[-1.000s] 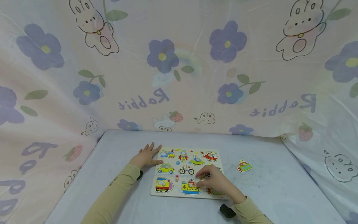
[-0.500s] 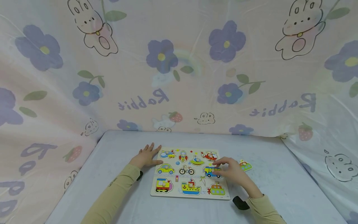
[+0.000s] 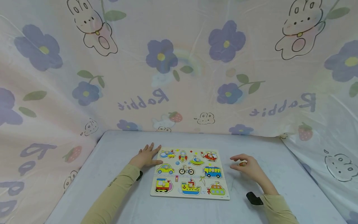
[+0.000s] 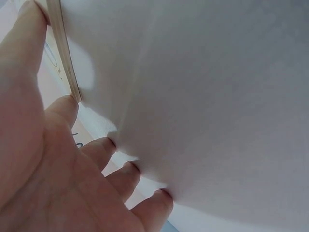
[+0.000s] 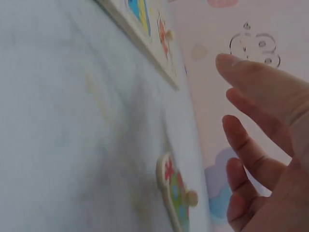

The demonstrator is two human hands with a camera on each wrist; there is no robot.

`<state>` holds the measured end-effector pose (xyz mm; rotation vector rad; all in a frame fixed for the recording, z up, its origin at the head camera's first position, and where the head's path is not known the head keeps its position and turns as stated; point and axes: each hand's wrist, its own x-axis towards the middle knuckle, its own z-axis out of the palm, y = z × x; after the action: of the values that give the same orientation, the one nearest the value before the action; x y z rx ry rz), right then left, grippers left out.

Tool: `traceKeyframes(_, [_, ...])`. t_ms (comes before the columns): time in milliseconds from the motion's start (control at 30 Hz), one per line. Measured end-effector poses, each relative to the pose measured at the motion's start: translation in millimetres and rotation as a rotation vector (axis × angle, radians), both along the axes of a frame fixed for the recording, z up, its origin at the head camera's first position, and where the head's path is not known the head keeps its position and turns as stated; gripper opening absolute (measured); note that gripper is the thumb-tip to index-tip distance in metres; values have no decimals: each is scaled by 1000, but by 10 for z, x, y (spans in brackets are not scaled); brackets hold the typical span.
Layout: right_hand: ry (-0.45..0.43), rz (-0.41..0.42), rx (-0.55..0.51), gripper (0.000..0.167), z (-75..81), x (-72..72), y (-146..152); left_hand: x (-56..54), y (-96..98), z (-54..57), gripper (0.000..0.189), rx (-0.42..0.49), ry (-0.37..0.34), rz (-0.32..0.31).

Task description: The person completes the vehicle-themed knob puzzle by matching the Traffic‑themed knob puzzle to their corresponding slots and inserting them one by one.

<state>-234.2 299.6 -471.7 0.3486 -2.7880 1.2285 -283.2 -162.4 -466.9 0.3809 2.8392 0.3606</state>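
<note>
A wooden puzzle board (image 3: 177,190) lies flat on the table, showing several vehicle pictures. Spread out at its left edge, my left hand (image 3: 144,157) touches the board with thumb and index finger; its other fingertips press the tabletop in the left wrist view. A green submarine puzzle piece (image 5: 176,195) with a wooden knob lies on the table right of the board. My right hand (image 3: 250,169) hovers over that piece and hides most of it in the head view. In the right wrist view its fingers are loosely bent, apart from the knob, and hold nothing.
On the board, a bus (image 3: 212,171), a ship (image 3: 191,188) and a train (image 3: 164,185) show among other vehicles. The submarine picture (image 3: 216,189) is at its lower right. A printed rabbit-and-flower curtain (image 3: 190,93) hangs behind the white table (image 3: 126,202).
My right hand has moved right, from over the board, past the bus, to above the submarine puzzle piece. The left hand and the board have stayed in place.
</note>
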Motion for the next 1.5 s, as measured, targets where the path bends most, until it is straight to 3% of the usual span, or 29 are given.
traceKeyframes(167, [-15,-52,8,40,-83,-44,204,20,9,21,85,3,3,4])
traceKeyframes(467, [-1,-75,16,38,-171,-44,391,20,11,22,85,3,-2,13])
traceKeyframes(867, [11,-111,64,30,-234,-59,482,-39,-10,-53,87,-6,-6,24])
traceKeyframes(1500, [-30,-120,79,26,-252,-92,493,-33,-6,-49,86,-6,-1,23])
